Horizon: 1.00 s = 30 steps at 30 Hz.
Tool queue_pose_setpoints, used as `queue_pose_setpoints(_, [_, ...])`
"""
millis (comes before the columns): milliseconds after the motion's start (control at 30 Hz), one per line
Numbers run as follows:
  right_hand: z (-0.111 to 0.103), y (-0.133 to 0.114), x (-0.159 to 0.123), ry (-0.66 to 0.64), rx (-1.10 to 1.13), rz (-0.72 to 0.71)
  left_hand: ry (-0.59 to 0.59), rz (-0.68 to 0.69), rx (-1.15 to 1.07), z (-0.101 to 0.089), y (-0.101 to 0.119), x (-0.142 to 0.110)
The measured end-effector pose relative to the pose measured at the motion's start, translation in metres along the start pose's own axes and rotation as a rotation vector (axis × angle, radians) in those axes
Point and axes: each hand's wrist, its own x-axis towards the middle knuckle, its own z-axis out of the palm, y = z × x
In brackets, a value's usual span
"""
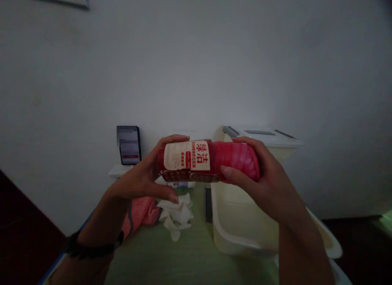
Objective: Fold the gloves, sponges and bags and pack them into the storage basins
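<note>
A roll of red garbage bags (235, 154) lies level in the air between my hands. A printed paper sleeve (200, 156) with a cream panel and red Chinese characters wraps its left part. My left hand (147, 170) cups the sleeved end, fingers behind and over the top. Its thumb reaches out below, apart from the roll. Around the bare pink-red end, my right hand (266, 174) is closed, its thumb pressed on the front and the other fingers largely hidden behind.
Below the roll, a cream plastic bin (229, 250) stands on the green tabletop (159, 260). Crumpled white gloves or scraps (177, 217) lie beside a coral cloth (143, 213). Against the wall lean a phone (130, 146) on a white stand and a white lid (263, 137).
</note>
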Motion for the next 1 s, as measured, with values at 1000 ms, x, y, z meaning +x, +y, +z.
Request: queue_pose_setpoints(1000, [0.053,-0.021,-0.011,-0.067,-0.174,-0.204,0.865,0.091,-0.770,0.047,-0.013,0.033])
